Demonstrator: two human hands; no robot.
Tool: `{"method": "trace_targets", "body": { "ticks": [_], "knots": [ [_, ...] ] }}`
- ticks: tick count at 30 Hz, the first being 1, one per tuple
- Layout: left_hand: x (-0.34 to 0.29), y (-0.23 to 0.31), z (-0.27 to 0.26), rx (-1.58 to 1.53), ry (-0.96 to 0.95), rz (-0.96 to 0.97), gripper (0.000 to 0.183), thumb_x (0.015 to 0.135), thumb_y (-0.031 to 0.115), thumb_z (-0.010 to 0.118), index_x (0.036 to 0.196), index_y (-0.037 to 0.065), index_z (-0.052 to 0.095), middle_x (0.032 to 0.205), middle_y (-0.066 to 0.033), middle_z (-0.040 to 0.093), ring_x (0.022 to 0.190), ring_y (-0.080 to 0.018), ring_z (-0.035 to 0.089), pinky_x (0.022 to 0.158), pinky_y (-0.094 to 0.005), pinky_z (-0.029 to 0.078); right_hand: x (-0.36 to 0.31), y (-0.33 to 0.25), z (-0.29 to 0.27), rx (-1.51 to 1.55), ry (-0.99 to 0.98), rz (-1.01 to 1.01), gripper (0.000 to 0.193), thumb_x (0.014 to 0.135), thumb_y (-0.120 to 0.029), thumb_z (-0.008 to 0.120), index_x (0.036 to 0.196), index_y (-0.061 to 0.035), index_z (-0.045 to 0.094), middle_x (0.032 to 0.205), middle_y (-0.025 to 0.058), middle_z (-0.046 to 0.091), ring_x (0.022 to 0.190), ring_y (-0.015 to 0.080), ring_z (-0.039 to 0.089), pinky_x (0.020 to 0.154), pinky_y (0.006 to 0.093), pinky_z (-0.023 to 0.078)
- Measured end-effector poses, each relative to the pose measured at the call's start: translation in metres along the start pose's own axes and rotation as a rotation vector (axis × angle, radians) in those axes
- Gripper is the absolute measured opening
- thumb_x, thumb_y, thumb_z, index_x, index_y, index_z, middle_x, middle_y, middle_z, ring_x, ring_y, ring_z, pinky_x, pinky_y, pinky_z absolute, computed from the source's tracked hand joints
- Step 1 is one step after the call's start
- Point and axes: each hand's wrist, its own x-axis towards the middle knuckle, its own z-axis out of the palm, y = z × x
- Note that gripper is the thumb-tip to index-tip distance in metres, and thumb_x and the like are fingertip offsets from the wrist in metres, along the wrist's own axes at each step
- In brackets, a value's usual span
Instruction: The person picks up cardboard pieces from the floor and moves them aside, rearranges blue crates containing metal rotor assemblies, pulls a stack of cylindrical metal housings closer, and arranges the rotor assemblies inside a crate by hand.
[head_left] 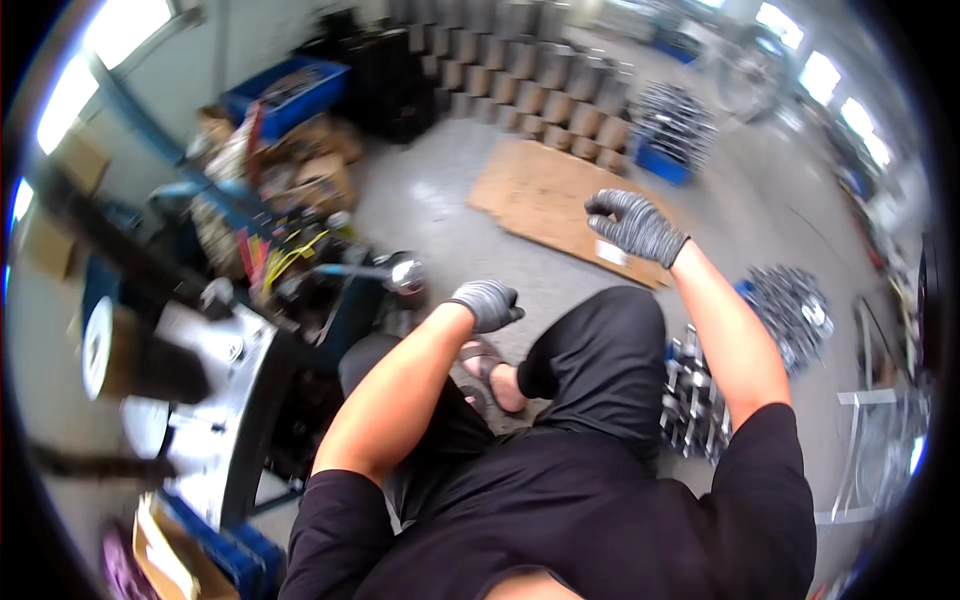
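1. Black short-sleeved shirt point(560, 500) fills the lower middle; below it come dark trousers point(600, 340), knees bent and apart, and a sandal point(483, 358) on the foot between them.
2. Left hand point(488, 305), in a striped grey knit glove, hangs above the gap between the knees, its fingers curled inward. I cannot tell whether the palm holds anything.
3. Right hand point(640, 228), gloved alike, is raised farther forward, fingers bent and thumb near them, a narrow shape; I cannot tell whether something is pinched there.
4. Flat brown cardboard sheet point(540, 200) lies on the grey concrete floor point(420, 190) ahead; the right hand appears over its right part, beside a white patch point(611, 252).
5. Shiny metal parts point(695, 400) sit in a cluster beside the right knee, with another metal heap point(790, 315) farther right.
6. Behind the cardboard, grey cylinders point(530, 100) with tan lower sections stand in rows, next to a blue bin point(662, 166) piled with metal pieces.
7. At left stand a machine with a bright metal top point(230, 385) and, beyond, a blue crate point(290, 118).
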Motion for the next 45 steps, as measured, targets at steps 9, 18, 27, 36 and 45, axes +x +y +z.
{"method": "trace_targets", "body": {
  "ticks": [9,18,27,36,45],
  "knots": [
    [0.087,0.029,-0.008,-0.069,0.096,0.173,0.051,0.096,0.048,0.056,0.116,0.004,0.073,0.115,-0.0242,0.072,0.111,-0.0405,0.067,0.097,-0.0484,0.052,-0.218,0.012,-0.130,-0.582,-0.247,0.727,0.036,0.088,-0.026,0.067,0.119,-0.0076,0.071,0.111,0.0201,0.074,0.103,0.0363,0.071,0.090,0.0448,0.056],
    [0.114,0.063,0.015,-0.026,0.016,0.174,0.050,0.097,0.050,0.058,0.116,0.005,0.073,0.117,-0.0223,0.072,0.113,-0.0401,0.067,0.097,-0.0476,0.052,-0.434,0.071,-0.063,-0.667,0.182,1.291,0.061,0.095,-0.060,0.057,0.135,-0.0147,0.065,0.128,0.0198,0.068,0.116,0.0397,0.066,0.100,0.0500,0.051],
    [0.096,0.039,0.047,0.000,0.007,0.101,0.043,0.098,0.041,0.063,0.110,0.002,0.074,0.110,-0.0238,0.074,0.105,-0.0376,0.071,0.090,-0.0437,0.054,-0.508,0.111,0.042,-0.827,0.616,1.071,0.048,0.103,-0.047,0.047,0.128,-0.0099,0.066,0.124,0.0102,0.067,0.127,0.0260,0.058,0.120,0.0662,0.013],
    [0.056,-0.013,-0.007,-0.260,0.216,-0.017,0.020,0.098,0.019,0.068,0.098,0.000,0.073,0.080,-0.0030,0.070,0.071,-0.0137,0.060,0.069,-0.0313,0.050,-0.497,0.111,0.039,-0.617,0.778,1.073,0.048,0.097,-0.046,0.057,0.125,-0.0082,0.066,0.121,0.0110,0.064,0.122,0.0299,0.057,0.120,0.0635,0.015],
    [0.072,0.082,-0.096,-0.270,0.376,0.198,0.027,0.101,0.023,0.066,0.107,-0.002,0.072,0.095,-0.0105,0.075,0.086,-0.0153,0.065,0.080,-0.0315,0.052,-0.503,0.110,0.041,-0.674,0.688,1.125,0.058,0.100,-0.058,0.048,0.126,-0.0100,0.067,0.120,0.0135,0.068,0.124,0.0311,0.057,0.121,0.0662,0.011]
  ]
}}
